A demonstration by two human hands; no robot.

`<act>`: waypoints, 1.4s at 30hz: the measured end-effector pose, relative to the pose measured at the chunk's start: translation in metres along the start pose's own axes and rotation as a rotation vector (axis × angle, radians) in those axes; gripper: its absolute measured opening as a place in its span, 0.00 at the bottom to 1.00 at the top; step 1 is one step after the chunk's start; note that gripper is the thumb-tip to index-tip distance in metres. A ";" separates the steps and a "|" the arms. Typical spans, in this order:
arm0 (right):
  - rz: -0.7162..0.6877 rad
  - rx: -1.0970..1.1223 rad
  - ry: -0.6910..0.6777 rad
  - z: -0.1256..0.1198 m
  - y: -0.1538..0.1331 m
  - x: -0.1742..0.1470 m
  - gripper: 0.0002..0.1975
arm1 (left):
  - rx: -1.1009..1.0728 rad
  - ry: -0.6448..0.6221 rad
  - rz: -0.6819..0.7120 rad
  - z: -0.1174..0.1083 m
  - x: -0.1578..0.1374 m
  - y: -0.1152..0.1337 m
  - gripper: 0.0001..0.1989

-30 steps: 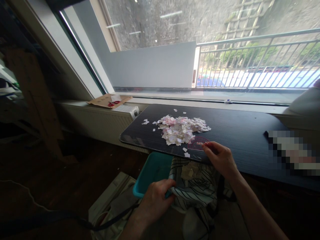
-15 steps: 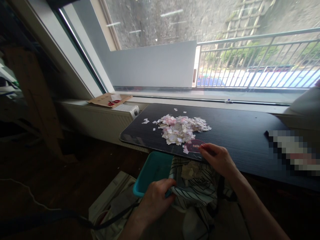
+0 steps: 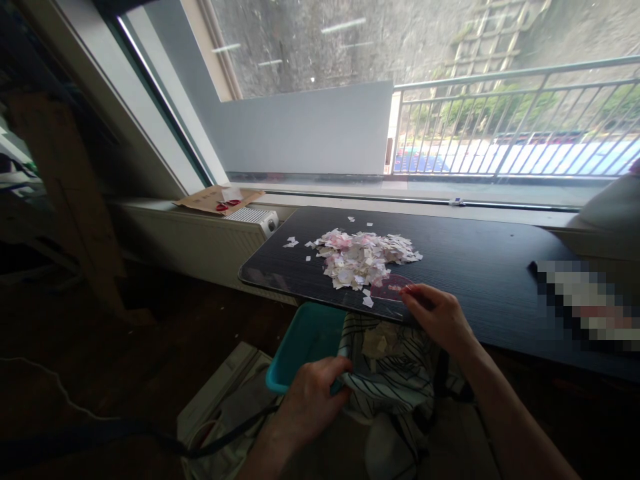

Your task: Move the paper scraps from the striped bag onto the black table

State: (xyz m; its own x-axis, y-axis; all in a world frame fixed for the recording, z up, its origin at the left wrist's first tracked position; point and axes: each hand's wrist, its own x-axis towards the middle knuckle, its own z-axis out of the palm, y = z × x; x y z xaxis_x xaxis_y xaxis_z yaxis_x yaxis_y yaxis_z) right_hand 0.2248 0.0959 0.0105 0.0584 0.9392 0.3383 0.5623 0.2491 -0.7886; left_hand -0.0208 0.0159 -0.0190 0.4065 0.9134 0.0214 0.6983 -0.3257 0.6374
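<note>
My right hand (image 3: 437,313) pinches a pink see-through protractor (image 3: 387,287), half-round in outline, low over the front edge of the dark table. Its left side reaches the near edge of a heap of small torn paper pieces (image 3: 357,260). A few loose paper scraps (image 3: 368,301) lie just left of it. Below the table edge, my left hand (image 3: 317,387) is closed on the rim of a striped cloth bag (image 3: 390,393), beside a turquoise plastic bin (image 3: 305,347). Yellowish paper bits (image 3: 380,340) show inside the bag's mouth.
The dark table (image 3: 470,260) stands against a window. A blurred-out item (image 3: 585,307) lies on its right. Left of it, a radiator (image 3: 200,233) carries cardboard (image 3: 200,199) and red-handled scissors (image 3: 227,205). A pale box (image 3: 225,393) stands low on the left.
My right hand has shifted slightly, with the protractor tilting up and back toward the heap. A scrap near its left edge has moved a little left. My left hand stays in place.
</note>
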 end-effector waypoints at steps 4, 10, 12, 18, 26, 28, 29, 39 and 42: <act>0.036 -0.071 0.101 0.001 0.002 0.001 0.12 | -0.009 0.002 0.009 0.001 -0.001 -0.001 0.13; -0.013 -0.031 0.000 0.001 0.002 0.000 0.14 | 0.002 0.005 0.007 0.001 0.000 -0.002 0.14; 0.011 -0.061 0.051 0.001 0.002 0.000 0.13 | 0.006 0.001 0.002 0.001 0.000 -0.002 0.13; -0.037 -0.049 0.006 0.003 0.004 0.002 0.14 | -0.002 -0.001 0.015 0.000 0.000 -0.003 0.14; -0.024 0.030 0.028 -0.003 -0.003 -0.003 0.10 | -0.014 0.003 0.010 0.001 -0.001 -0.001 0.13; -0.031 0.041 -0.013 -0.004 -0.004 -0.003 0.10 | -0.013 0.005 0.009 0.001 -0.001 -0.001 0.13; -0.030 0.041 -0.031 -0.004 -0.004 -0.003 0.10 | -0.010 0.005 0.008 0.001 -0.001 -0.002 0.13; -0.007 0.057 0.000 -0.005 -0.002 -0.002 0.10 | -0.014 -0.011 -0.009 -0.003 0.000 0.003 0.13; 0.025 0.050 0.116 -0.003 0.000 0.001 0.11 | -0.013 -0.011 -0.009 -0.003 0.001 0.004 0.12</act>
State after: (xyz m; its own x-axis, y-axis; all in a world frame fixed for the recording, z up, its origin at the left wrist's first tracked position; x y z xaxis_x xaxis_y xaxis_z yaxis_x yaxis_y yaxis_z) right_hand 0.2276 0.0958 0.0119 0.1685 0.9123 0.3732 0.5177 0.2403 -0.8211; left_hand -0.0198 0.0160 -0.0143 0.4066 0.9136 0.0068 0.6946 -0.3140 0.6472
